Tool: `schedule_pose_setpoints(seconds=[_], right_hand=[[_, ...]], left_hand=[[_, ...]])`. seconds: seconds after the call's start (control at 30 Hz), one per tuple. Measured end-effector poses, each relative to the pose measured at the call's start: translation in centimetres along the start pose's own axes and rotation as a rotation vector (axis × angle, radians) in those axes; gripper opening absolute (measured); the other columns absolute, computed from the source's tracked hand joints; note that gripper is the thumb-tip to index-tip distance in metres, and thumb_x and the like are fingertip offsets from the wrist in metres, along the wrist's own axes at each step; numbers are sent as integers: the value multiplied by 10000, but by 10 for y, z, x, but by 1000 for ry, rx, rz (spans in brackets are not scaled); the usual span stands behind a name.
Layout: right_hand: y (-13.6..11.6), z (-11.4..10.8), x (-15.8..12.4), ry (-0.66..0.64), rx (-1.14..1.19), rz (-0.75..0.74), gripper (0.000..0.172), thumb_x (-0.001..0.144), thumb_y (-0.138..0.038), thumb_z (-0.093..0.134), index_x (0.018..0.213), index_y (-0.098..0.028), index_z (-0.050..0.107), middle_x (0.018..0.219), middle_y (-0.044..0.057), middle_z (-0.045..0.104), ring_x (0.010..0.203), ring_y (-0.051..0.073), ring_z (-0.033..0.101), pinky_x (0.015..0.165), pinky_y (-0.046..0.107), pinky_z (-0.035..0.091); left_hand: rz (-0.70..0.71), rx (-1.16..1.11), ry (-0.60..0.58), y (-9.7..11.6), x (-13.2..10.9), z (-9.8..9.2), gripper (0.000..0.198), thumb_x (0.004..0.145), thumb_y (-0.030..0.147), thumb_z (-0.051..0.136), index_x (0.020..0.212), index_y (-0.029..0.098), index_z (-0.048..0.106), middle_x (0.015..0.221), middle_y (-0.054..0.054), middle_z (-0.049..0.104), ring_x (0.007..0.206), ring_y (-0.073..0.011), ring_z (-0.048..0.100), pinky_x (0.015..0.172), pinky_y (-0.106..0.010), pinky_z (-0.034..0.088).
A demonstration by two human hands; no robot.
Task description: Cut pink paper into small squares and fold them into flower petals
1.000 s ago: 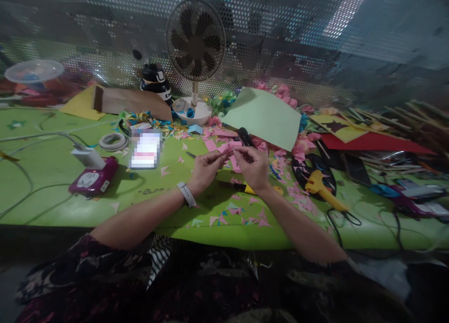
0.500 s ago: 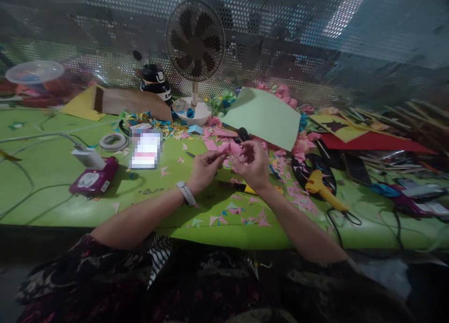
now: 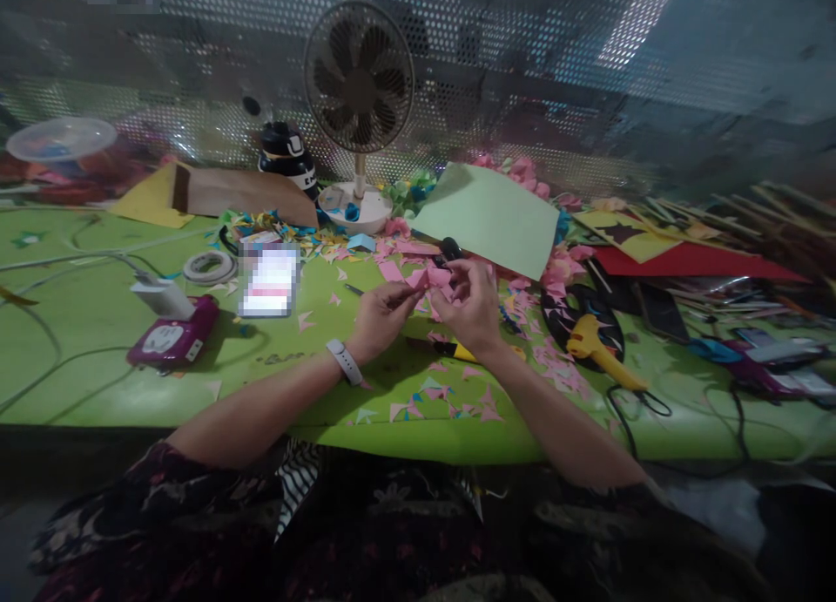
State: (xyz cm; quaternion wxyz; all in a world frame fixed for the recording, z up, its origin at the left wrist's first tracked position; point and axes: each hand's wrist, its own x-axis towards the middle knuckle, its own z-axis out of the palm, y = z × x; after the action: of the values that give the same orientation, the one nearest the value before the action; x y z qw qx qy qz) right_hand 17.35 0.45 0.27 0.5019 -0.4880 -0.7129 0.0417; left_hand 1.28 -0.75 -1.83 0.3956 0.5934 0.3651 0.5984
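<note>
Between my two hands is a small folded piece of pink paper (image 3: pixel 437 277), held above the green table (image 3: pixel 313 384). My left hand (image 3: pixel 384 317), with a pale watch band at the wrist, pinches its left side. The fingers of my right hand (image 3: pixel 471 304) are closed on its right side. Under and in front of the hands lie a yellow utility knife (image 3: pixel 457 350) and many small pink paper scraps (image 3: pixel 487 403). Just behind them are pink paper strips (image 3: pixel 392 271) and a black-handled object (image 3: pixel 450 249).
A desk fan (image 3: pixel 359 88) stands at the back beside a black bottle (image 3: pixel 286 158). A pale green sheet (image 3: pixel 489 219) leans behind my hands. To the right lies a yellow glue gun (image 3: pixel 601 354); to the left, a lit phone (image 3: pixel 269 280), a tape roll (image 3: pixel 209 267) and a purple power socket (image 3: pixel 176 336).
The pink paper has opened out slightly between my fingers. Both hands stay in nearly the same place, and the whole view has shifted very slightly.
</note>
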Motion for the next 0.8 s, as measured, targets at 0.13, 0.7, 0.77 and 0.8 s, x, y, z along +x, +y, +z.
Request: schedule_pose_setpoints(seconds=[0.13, 0.7, 0.77, 0.8], right_hand=[[0, -2, 1, -5, -27, 12, 321, 742, -264, 677, 1048, -233, 582, 990, 43, 599, 637, 155, 495, 709, 363, 517], [4, -1, 2, -15, -35, 35, 329, 751, -288, 679, 1063, -230, 593, 1011, 41, 600, 608, 135, 503, 746, 389, 521], [4, -2, 1, -23, -29, 38, 336, 757, -294, 676, 1076, -227, 593, 1030, 48, 601, 610, 136, 515, 735, 390, 522], [4, -2, 1, -23, -29, 35, 340, 758, -294, 674, 1081, -225, 595, 1036, 51, 602, 611, 136, 521, 727, 388, 523]], left_hand=[[77, 101, -19, 7, 3, -4, 278, 843, 438, 723, 683, 210, 726, 673, -54, 604, 657, -182, 508, 652, -324, 399], [250, 346, -144, -2, 9, -16, 268, 945, 381, 592, 980, 203, 789, 830, -92, 676, 725, -199, 570, 686, -320, 436], [271, 382, -161, -3, 9, -19, 282, 954, 373, 581, 1050, 203, 783, 879, -100, 691, 749, -197, 586, 690, -310, 445], [287, 399, -170, -3, 10, -20, 287, 959, 366, 572, 1066, 201, 781, 894, -103, 695, 756, -195, 592, 693, -307, 450]])
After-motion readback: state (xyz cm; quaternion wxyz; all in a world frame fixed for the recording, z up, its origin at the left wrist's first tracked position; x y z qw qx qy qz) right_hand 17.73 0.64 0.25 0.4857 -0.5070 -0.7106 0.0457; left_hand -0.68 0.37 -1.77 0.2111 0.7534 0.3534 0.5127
